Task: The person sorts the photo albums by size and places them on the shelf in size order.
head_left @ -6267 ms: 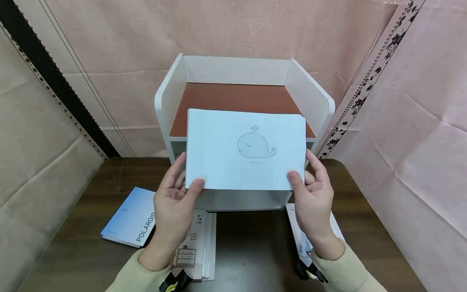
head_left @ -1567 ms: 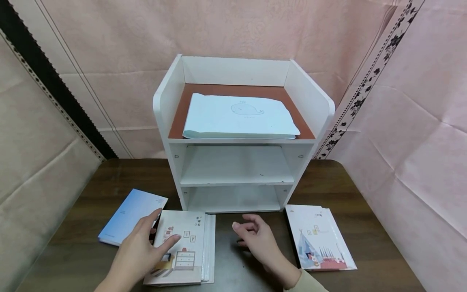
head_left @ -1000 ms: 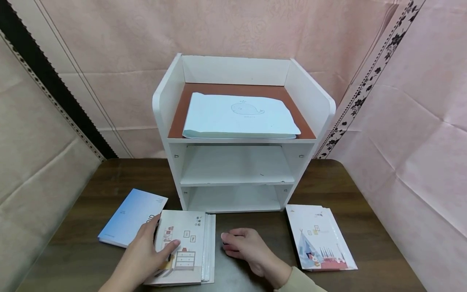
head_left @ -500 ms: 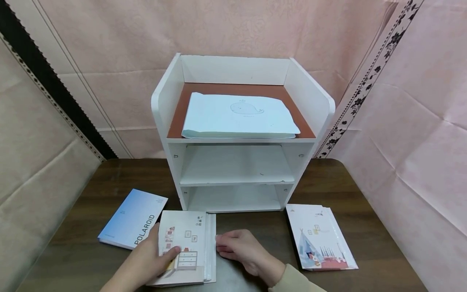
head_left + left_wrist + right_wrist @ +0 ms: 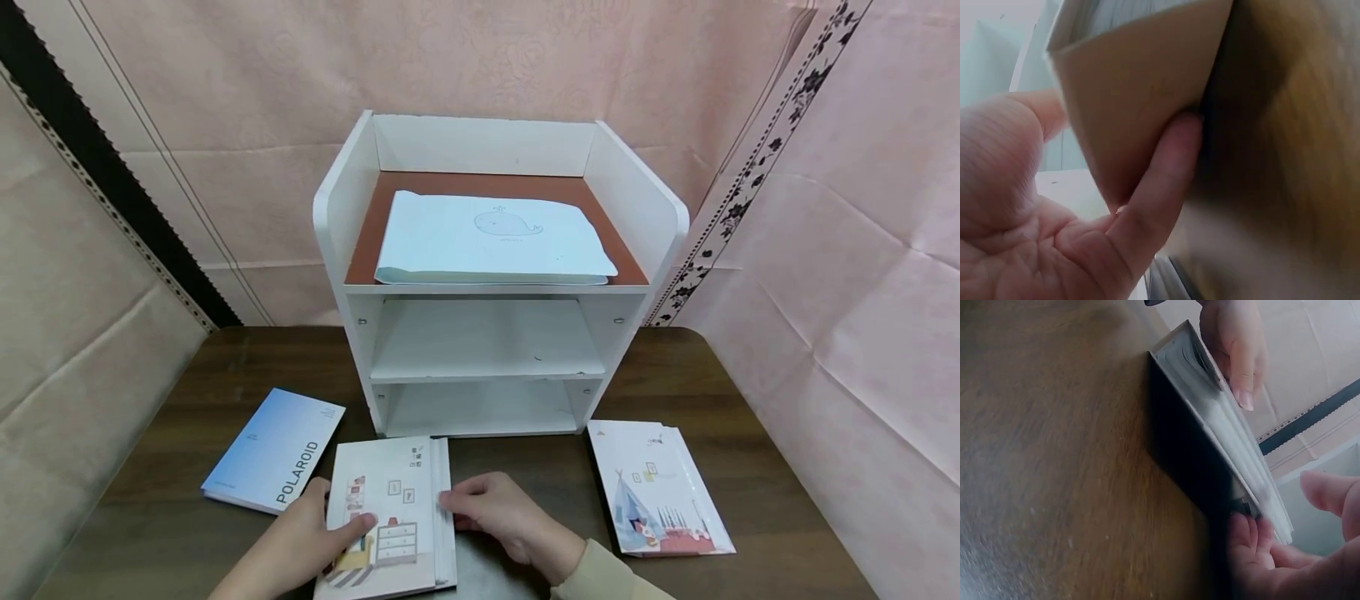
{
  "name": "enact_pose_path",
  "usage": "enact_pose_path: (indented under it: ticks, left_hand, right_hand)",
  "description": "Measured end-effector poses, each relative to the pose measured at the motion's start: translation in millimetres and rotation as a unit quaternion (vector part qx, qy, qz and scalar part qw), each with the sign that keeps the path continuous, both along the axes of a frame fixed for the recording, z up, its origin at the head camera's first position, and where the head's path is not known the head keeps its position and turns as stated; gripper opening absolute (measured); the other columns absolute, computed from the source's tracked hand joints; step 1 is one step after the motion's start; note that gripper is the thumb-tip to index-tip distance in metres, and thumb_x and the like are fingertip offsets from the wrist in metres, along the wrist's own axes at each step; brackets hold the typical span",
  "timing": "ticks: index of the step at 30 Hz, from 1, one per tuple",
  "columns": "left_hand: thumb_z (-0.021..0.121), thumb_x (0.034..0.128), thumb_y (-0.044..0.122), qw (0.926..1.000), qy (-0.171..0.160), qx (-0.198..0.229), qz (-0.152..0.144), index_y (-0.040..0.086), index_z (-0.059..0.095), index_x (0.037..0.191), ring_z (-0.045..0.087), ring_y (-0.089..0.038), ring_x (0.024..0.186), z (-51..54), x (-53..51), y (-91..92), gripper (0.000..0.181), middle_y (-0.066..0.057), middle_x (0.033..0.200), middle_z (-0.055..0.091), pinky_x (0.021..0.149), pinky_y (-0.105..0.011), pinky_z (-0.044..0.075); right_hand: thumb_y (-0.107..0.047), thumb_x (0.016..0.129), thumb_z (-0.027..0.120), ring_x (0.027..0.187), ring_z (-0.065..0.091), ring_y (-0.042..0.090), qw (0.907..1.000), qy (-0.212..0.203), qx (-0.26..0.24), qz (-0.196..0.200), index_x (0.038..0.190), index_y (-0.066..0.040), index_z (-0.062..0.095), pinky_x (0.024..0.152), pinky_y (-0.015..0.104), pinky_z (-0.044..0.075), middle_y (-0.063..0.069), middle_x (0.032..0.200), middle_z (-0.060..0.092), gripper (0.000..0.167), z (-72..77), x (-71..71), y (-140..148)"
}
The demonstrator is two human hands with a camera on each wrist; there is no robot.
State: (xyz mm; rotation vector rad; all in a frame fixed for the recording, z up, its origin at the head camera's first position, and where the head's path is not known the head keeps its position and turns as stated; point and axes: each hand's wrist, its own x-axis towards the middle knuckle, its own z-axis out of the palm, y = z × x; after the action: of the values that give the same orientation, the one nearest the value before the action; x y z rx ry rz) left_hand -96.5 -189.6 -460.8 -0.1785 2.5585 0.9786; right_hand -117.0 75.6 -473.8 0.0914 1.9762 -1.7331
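Observation:
A thick album with a drawn dresser on its pale cover (image 5: 408, 500) is slightly raised and tilted at the front of the table. My left hand (image 5: 303, 542) grips its left side, thumb on the cover; in the left wrist view, fingers of the left hand (image 5: 1141, 219) curl around the beige spine (image 5: 1129, 94). My right hand (image 5: 513, 521) holds the right edge between thumb and fingers. The right wrist view shows the album's pages (image 5: 1210, 406) from the edge, with the fingertips of the right hand (image 5: 1297, 544) under the lower cover.
A white shelf unit (image 5: 491, 379) stands behind, a light blue whale-print album (image 5: 480, 237) lying on its brown top. A blue POLAROID book (image 5: 270, 446) lies on the table at the left, another illustrated album (image 5: 660, 492) at the right. Pink cloth (image 5: 480, 58) hangs behind.
The whale-print album, earlier held in both hands, lies on the shelf top. My right hand has moved left onto the dresser-print album, which has shifted slightly right and lifted.

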Motion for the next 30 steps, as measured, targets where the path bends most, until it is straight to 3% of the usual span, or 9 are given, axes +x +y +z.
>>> enact_pose_path:
  ticks: [4, 8, 14, 18, 24, 30]
  left_hand:
    - [0.074, 0.0774, 0.057, 0.9979, -0.010, 0.062, -0.017, -0.005, 0.045, 0.110, 0.058, -0.016, 0.066, -0.2, 3.7, 2.3, 0.076, -0.005, 0.076, 0.056, 0.058, -0.032, 0.046]
    - [0.073, 0.0820, 0.050, 0.9922, -0.008, 0.116, -0.045, -0.002, 0.045, 0.107, 0.060, -0.017, 0.069, 2.0, 5.0, 2.7, 0.064, -0.006, 0.078, 0.058, 0.056, -0.030, 0.047]
    - [0.073, 0.0830, 0.047, 0.9910, 0.020, 0.123, -0.048, -0.002, 0.046, 0.112, 0.057, -0.017, 0.070, 12.5, 4.1, 10.3, 0.063, -0.005, 0.082, 0.057, 0.055, -0.028, 0.047]
    - [0.073, 0.0839, 0.046, 0.9884, 0.041, 0.139, -0.048, -0.001, 0.045, 0.115, 0.056, -0.016, 0.072, 21.9, 3.6, 17.7, 0.063, -0.004, 0.085, 0.058, 0.058, -0.027, 0.048]
    - [0.071, 0.0869, 0.041, 0.9678, 0.056, 0.234, -0.075, 0.001, 0.042, 0.129, 0.065, -0.016, 0.088, 28.5, 4.6, 28.7, 0.065, -0.006, 0.102, 0.063, 0.068, -0.027, 0.056]
    - [0.069, 0.0901, 0.037, 0.9473, 0.085, 0.293, -0.098, 0.003, 0.037, 0.140, 0.064, -0.018, 0.097, 31.4, 7.6, 45.6, 0.068, -0.011, 0.113, 0.061, 0.075, -0.026, 0.055]
  right_hand:
    - [-0.026, 0.086, 0.075, 0.076, 0.059, 0.018, 0.9991, 0.022, 0.029, 0.023, 0.098, -0.002, 0.070, 0.065, 0.031, 0.049, 0.006, 0.087, 0.065, 0.027, 0.8, 3.3, 1]
    - [-0.022, 0.088, 0.072, 0.080, 0.063, 0.019, 0.9992, 0.025, -0.004, 0.031, 0.107, -0.001, 0.069, 0.068, 0.032, 0.053, 0.007, 0.089, 0.068, 0.028, 0.2, 5.4, 5]
    - [-0.019, 0.092, 0.067, 0.089, 0.068, 0.025, 0.9954, 0.021, -0.090, 0.026, 0.120, -0.001, 0.062, 0.074, 0.036, 0.057, 0.013, 0.099, 0.070, 0.033, 3.2, 4.2, 13]
    - [-0.018, 0.094, 0.066, 0.089, 0.069, 0.028, 0.9914, 0.064, -0.112, 0.023, 0.121, -0.001, 0.061, 0.073, 0.037, 0.057, 0.014, 0.100, 0.071, 0.033, 8.6, 4.9, 21]
    - [-0.018, 0.092, 0.067, 0.085, 0.070, 0.027, 0.9859, 0.144, -0.085, 0.011, 0.119, -0.003, 0.063, 0.068, 0.038, 0.058, 0.012, 0.099, 0.071, 0.030, 19.1, 3.7, 38]
    - [-0.018, 0.091, 0.069, 0.089, 0.069, 0.030, 0.9806, 0.171, -0.093, -0.017, 0.122, -0.001, 0.060, 0.071, 0.041, 0.058, 0.015, 0.104, 0.070, 0.036, 29.3, -0.2, 55]
